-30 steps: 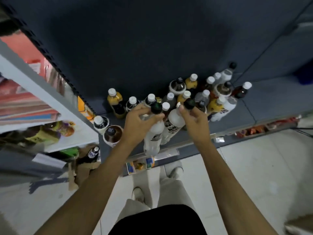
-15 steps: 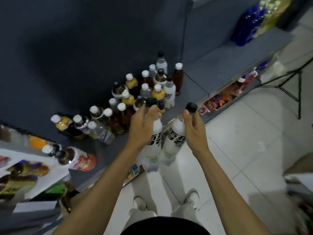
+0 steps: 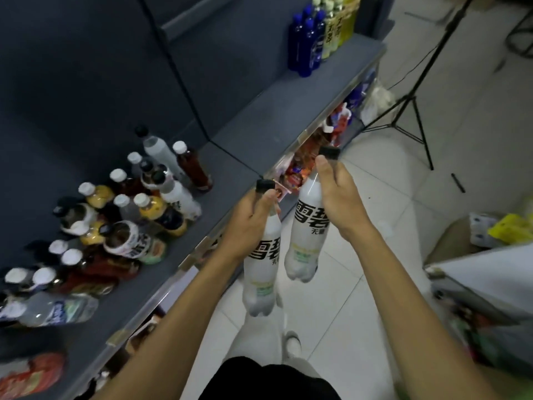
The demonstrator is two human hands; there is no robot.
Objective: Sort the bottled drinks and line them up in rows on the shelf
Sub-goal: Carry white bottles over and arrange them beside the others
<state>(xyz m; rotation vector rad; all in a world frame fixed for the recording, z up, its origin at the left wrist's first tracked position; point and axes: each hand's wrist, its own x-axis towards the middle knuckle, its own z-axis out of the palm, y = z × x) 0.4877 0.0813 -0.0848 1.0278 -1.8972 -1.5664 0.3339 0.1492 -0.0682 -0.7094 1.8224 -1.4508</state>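
The left hand (image 3: 251,217) is gripping one white soda bottle (image 3: 261,264) by its neck, and the right hand (image 3: 336,197) is gripping another (image 3: 305,238); both are hanging upright off the shelf (image 3: 277,111) edge. Bare shelf is lying at twelve o'clock, nearer the right hand, with sorted blue bottles (image 3: 307,41) beyond. The mixed bottles (image 3: 129,215) at nine o'clock are blurring together.

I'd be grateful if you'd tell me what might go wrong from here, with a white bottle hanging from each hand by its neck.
1. The left hand and right hand each hold a white bottle only near the cap, over the floor; either could slip.
2. The two bottles hang close together and may knock.
3. The mixed bottles stand crowded on the shelf; some lean, so a swinging bottle could topple them.
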